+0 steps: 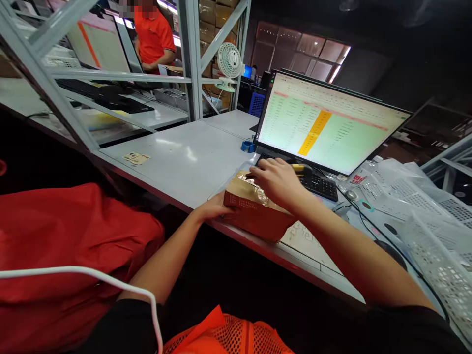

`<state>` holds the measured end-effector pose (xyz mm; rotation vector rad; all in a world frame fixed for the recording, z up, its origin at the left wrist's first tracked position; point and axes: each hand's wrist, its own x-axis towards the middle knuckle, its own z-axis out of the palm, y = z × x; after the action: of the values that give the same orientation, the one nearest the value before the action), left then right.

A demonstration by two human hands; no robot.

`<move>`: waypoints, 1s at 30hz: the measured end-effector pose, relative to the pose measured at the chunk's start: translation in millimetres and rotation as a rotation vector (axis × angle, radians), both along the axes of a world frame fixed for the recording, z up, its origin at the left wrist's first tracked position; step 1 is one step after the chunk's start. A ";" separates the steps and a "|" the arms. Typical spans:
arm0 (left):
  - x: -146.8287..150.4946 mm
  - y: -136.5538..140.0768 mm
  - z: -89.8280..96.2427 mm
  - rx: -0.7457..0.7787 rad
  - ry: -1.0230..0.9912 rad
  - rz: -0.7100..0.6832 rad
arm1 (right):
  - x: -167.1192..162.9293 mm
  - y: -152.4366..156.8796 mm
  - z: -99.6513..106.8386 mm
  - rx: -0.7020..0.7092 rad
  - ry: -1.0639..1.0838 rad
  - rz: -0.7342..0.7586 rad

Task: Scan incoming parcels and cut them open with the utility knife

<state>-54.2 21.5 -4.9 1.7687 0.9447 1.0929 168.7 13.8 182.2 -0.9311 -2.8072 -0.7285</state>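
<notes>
A small brown cardboard box [258, 214] rests at the front edge of the table, with shiny clear tape across its top. My left hand [214, 206] grips the box at its left end, the fingertips partly hidden behind it. Above the box top, my right hand [276, 179] is closed around a slim tool with a yellow-and-black handle [301, 168]. The handle sticks out to the right of the hand, and a dark end shows to the left, near the tape. Blur hides the tool's exact kind.
Behind the box stand a monitor [328, 125] and a black keyboard [320, 186]. A blue tape roll [248, 146] lies on the white table [173, 157]. White perforated baskets [438, 250] and cables crowd the right. Across the metal frame [190, 59], a person in red [155, 37] stands.
</notes>
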 end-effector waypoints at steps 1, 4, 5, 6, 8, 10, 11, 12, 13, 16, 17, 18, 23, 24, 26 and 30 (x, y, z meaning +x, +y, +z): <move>-0.6 0.4 -0.4 0.004 0.003 0.000 | -18.6 0.5 -0.4 -0.002 -0.055 0.011; -3.0 1.2 -1.9 -0.026 0.044 -0.004 | -48.5 -3.2 -2.6 -0.021 -0.156 -0.047; -3.7 1.3 -2.3 -0.042 0.058 -0.009 | -51.0 -5.6 -2.7 -0.025 -0.175 -0.076; -4.2 1.3 -2.6 -0.053 0.062 -0.014 | -50.8 -8.2 -2.4 -0.025 -0.193 -0.098; -4.4 0.8 -3.2 -0.057 0.044 -0.020 | -45.3 -13.8 -0.6 -0.020 -0.232 -0.113; -3.6 0.3 -4.1 -0.057 -0.001 -0.033 | -34.5 -19.2 2.3 -0.016 -0.280 -0.095; -3.0 0.2 -4.8 -0.060 -0.029 -0.040 | -26.8 -21.8 4.0 -0.016 -0.307 -0.089; -2.4 0.4 -5.6 -0.065 -0.056 -0.043 | -17.2 -24.4 5.8 -0.018 -0.334 -0.092; -2.0 0.8 -6.6 -0.071 -0.075 -0.046 | -5.1 -26.8 7.8 -0.017 -0.357 -0.102; -2.9 3.8 -9.5 -0.067 -0.073 -0.054 | 46.8 -32.2 13.0 0.006 -0.371 -0.128; -4.1 4.4 -9.8 -0.067 -0.057 -0.066 | 68.4 -32.8 13.7 0.014 -0.351 -0.129; -5.5 4.2 -9.3 -0.073 -0.041 -0.084 | 91.1 -32.8 13.0 0.017 -0.322 -0.133; -1.8 -25.5 18.0 0.166 0.082 0.200 | 185.0 -27.5 -25.5 -0.094 -0.117 -0.357; 4.0 -37.1 28.4 0.309 0.135 0.332 | 194.7 -26.9 -41.0 -0.131 -0.078 -0.426; 21.5 -60.2 49.5 0.610 0.258 0.488 | 203.9 -26.7 -76.1 -0.209 -0.009 -0.541; 64.6 -79.0 68.4 0.885 0.509 0.474 | 201.4 -25.2 -135.3 -0.388 0.098 -0.581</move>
<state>10.5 -57.5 63.5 2.7182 1.3551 1.5445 370.2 -11.5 46.9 -1.8310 -2.6387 -0.1550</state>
